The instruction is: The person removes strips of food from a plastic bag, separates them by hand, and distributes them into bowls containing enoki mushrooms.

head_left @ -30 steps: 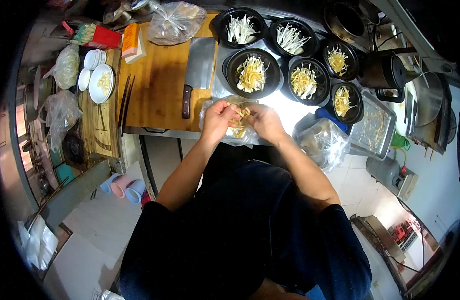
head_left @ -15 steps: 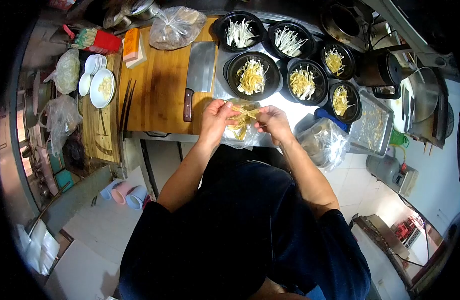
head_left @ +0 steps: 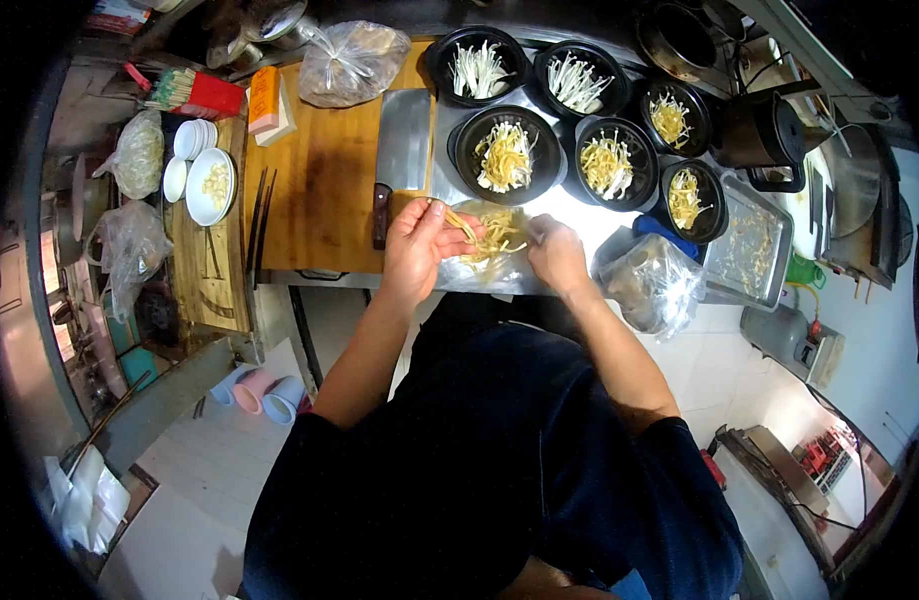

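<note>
My left hand (head_left: pixel 416 250) pinches a few yellow strips (head_left: pixel 463 225), which look like shredded tofu skin, between thumb and fingers. Below and beside it, a clear plastic bag (head_left: pixel 499 277) holds a heap of the same strips (head_left: pixel 499 235) at the counter's front edge. My right hand (head_left: pixel 559 260) is at the right side of this bag, fingers curled and a little blurred; what they grip is hidden. Just beyond my hands, a black pot (head_left: pixel 461 165) contains white enoki mushrooms topped with yellow strips. Another such black pot (head_left: pixel 636 180) stands to its right.
A cleaver (head_left: pixel 403 140) lies on the wooden board (head_left: pixel 319 190), with chopsticks (head_left: pixel 260 225) at its left. Two black pots at the back hold enoki mushrooms (head_left: pixel 477 72). On the right are smaller pots, a knotted plastic bag (head_left: pixel 654 285) and a metal tray (head_left: pixel 744 245).
My hands have drawn apart: the left shifted slightly left with strips in its fingers, the right slightly right. The view has tilted a little.
</note>
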### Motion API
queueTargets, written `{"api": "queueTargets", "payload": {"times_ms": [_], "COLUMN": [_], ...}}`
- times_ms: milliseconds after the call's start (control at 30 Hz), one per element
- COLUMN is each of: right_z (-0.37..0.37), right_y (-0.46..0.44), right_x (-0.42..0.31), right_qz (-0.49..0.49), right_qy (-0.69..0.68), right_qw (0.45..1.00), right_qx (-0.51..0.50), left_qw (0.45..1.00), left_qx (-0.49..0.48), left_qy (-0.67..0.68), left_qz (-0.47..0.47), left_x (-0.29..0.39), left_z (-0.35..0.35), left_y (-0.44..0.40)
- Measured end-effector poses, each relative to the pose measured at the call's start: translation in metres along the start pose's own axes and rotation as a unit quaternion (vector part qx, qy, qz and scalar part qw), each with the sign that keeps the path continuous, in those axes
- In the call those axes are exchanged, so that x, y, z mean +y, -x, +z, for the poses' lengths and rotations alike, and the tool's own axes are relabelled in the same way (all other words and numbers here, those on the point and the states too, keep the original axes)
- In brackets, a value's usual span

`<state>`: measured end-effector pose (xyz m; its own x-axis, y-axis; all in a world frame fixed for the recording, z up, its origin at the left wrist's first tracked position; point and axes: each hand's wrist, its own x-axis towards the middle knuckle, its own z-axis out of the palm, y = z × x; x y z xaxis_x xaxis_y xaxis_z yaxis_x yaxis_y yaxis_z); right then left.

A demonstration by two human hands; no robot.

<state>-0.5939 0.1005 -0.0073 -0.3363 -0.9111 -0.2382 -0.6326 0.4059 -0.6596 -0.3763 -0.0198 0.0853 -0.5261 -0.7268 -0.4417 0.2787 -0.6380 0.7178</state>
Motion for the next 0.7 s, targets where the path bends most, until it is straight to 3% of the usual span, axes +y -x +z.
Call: {"api": "queueTargets", "payload": {"times_ms": [67,100,133,167,267,333,400,533,633,700], "right_z": [-0.034,-0.053,-0.072,-0.086,-0.069,-0.078,-0.1,-0.136,-0.173,-0.206], "right_y": [0.01,0.012,0.015,0.019,0.023,0.02,0.021,0.025,0.02,0.006], "right_x": [-0.038,-0.055,-0.073,-0.086,-0.088,-0.09,-0.085,-0.055,-0.033,-0.009], "right_qz": [-0.067,-0.067,0.025,0.116,-0.031,-0.026,0.082,0.125,0.125,0.069], "right_qy": [0.064,0.064,-0.132,-0.322,-0.376,-0.393,-0.454,-0.412,-0.396,-0.343], "right_qw": [0.988,0.987,0.991,0.935,0.925,0.918,0.881,0.896,0.91,0.934], "right_qx": [0.126,0.128,0.019,-0.087,-0.035,-0.042,-0.104,-0.112,-0.002,0.067], "left_qw": [1.0,1.0,1.0,1.0,1.0,0.999,0.999,0.994,0.988,0.978], "left_qx": [-0.001,0.0,0.001,-0.004,0.0,-0.02,-0.027,-0.065,-0.082,-0.075], "left_qy": [-0.001,0.002,0.006,0.004,-0.011,-0.019,-0.029,-0.083,-0.12,-0.187], "left_qz": [-0.004,-0.006,-0.009,-0.011,-0.027,-0.018,-0.014,-0.034,-0.054,-0.063], "left_x": [0.006,0.009,0.01,0.01,0.004,-0.002,-0.004,-0.005,-0.01,-0.016], "left_z": [0.004,0.007,0.01,0.013,0.037,0.055,0.069,0.098,0.116,0.12], "left_y": [0.001,0.0,0.0,0.0,-0.003,-0.007,-0.015,-0.035,-0.054,-0.062]}}
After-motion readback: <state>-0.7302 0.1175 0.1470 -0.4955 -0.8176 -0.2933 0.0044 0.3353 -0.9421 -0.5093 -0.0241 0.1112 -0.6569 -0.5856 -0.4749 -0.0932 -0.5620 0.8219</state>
